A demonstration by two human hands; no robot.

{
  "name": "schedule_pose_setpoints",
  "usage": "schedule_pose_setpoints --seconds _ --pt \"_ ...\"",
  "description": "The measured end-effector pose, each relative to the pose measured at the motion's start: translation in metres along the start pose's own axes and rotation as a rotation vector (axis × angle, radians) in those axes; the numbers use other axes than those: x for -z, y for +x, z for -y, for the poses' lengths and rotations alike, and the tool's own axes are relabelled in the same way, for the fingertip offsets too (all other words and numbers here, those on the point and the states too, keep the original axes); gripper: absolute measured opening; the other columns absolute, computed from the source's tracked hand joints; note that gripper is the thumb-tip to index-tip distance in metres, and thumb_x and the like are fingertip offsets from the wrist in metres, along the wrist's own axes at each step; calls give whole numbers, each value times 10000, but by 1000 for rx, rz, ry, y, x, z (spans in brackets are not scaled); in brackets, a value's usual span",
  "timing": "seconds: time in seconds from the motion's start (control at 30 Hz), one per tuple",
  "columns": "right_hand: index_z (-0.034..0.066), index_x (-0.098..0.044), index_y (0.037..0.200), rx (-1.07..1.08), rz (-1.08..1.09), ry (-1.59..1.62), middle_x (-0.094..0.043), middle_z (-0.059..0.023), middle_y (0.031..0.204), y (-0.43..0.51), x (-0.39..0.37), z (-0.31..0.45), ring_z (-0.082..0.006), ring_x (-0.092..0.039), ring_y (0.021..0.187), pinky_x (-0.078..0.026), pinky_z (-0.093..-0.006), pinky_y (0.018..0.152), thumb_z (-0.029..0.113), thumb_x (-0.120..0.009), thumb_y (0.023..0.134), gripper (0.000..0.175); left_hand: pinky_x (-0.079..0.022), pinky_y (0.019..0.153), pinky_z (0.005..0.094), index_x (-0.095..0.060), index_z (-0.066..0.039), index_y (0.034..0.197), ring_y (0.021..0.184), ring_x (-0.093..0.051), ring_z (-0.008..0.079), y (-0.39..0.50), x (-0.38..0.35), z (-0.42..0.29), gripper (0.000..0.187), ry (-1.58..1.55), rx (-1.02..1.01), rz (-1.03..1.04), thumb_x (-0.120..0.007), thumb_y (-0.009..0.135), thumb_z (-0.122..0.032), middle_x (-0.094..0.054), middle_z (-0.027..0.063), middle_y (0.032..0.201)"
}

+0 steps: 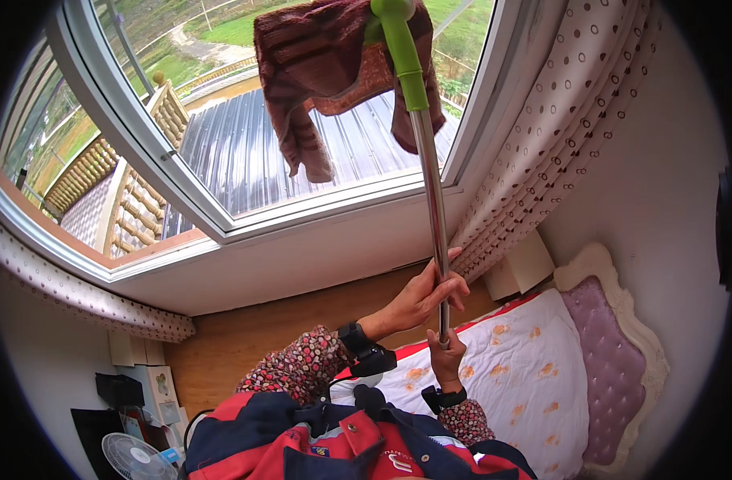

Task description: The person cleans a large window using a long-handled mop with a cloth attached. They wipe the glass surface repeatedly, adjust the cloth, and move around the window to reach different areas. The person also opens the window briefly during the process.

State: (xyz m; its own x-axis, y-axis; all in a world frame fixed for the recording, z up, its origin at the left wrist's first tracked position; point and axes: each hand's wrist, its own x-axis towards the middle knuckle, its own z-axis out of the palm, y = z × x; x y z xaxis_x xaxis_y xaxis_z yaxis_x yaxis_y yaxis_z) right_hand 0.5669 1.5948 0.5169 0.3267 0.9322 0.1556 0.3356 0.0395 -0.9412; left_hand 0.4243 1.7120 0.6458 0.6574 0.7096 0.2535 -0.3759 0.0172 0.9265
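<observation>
A long metal mop pole (pixel 430 192) with a green plastic joint (pixel 405 69) slants up in front of me toward the window. Over its top end hangs a dark red-brown towel (pixel 318 54), folded and drooping before the window glass (pixel 228 156); whether it touches the pane I cannot tell. My left hand (pixel 429 294) wraps loosely around the lower pole, thumb across the front. Just below it, my right hand (pixel 447 357) grips the pole's bottom end.
A dotted curtain (pixel 534 126) hangs right of the white window frame (pixel 342 198). Beside me on the right is a bed with a flowered white quilt (pixel 522 384) and a tufted purple headboard (pixel 602 366). An electric fan (pixel 135 456) stands at lower left on the wooden floor's (pixel 252 327) side.
</observation>
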Motion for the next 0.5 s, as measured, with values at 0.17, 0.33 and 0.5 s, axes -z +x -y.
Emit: schedule_pose_setpoints --seconds 0.17,0.33,0.5 --pt "51 -450 662 19 46 4 -404 16 541 3 8 14 -69 -340 529 -340 -256 467 159 -739 846 359 -505 723 269 -262 -68 1389 768 -618 133 4 -12 -22 393 49 -49 -108 -398 1032 -162 -552 71 881" --pt "54 -442 663 62 41 17 -399 5 534 10 11 21 -71 -333 524 -338 -262 462 152 -743 843 364 -504 679 271 -336 -72 1292 722 -599 133 8 -12 -29 281 66 -45 -122 -399 1033 -162 -520 42 779" --pt "57 -457 668 83 40 -43 -428 -25 545 18 8 24 -104 -359 512 -345 -298 458 177 -755 830 360 -502 615 282 -362 -70 1215 620 -556 141 16 -5 -27 206 -85 -91 -145 -408 1030 -149 -457 27 708"
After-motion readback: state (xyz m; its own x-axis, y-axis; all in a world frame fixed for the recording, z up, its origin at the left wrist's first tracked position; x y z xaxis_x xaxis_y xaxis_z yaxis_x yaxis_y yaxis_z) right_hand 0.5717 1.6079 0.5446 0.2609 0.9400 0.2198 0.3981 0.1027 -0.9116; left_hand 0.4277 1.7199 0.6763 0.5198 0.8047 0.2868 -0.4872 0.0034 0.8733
